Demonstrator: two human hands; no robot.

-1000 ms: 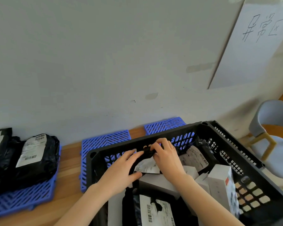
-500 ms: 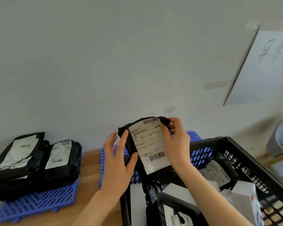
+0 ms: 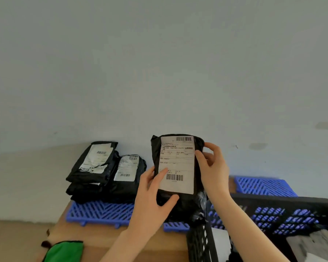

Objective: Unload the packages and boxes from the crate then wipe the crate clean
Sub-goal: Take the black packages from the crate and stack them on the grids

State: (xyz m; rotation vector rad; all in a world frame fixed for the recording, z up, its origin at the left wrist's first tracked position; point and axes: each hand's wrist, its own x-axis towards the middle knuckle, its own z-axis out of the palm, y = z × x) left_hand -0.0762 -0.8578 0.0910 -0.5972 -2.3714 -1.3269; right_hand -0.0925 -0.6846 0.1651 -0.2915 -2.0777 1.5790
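Both hands hold a black plastic package with a white shipping label upright in the air, left of the black crate. My left hand grips its lower left edge, thumb across the front. My right hand grips its upper right edge. The crate sits at the lower right, mostly cut off; parcels inside it show only partly. Black packages lie stacked on a blue plastic pallet to the left.
A wooden platform carries the pallets and crate. A second blue pallet lies behind the crate. A green cloth lies at the platform's front left corner. A pale wall stands close behind.
The package rose out of the crate and moved left toward the stacked packages. My view turned left, so the crate slid to the lower right.
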